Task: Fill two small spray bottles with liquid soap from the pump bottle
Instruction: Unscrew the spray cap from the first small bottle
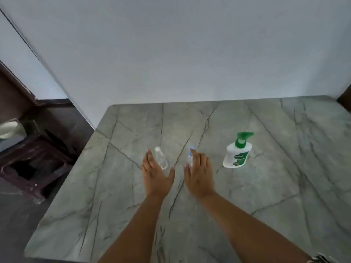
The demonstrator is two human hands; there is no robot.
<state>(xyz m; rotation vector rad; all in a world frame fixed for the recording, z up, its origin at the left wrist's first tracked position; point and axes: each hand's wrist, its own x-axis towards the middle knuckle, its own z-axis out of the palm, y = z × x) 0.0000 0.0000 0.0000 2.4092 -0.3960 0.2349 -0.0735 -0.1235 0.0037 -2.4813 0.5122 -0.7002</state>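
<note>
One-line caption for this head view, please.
Open left hand and right hand reach toward two small clear plastic spray bottles beside a green-topped white pump bottle.

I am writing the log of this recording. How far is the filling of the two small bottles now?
Nothing looks done yet. Both spray bottles, the clear-capped one and the blue-capped one, stand capped on the table. In hand: the left hand and right hand reach toward them, fingers straight, gripping nothing. Left: uncapping, filling from the pump bottle, which stands untouched, and recapping.
</note>
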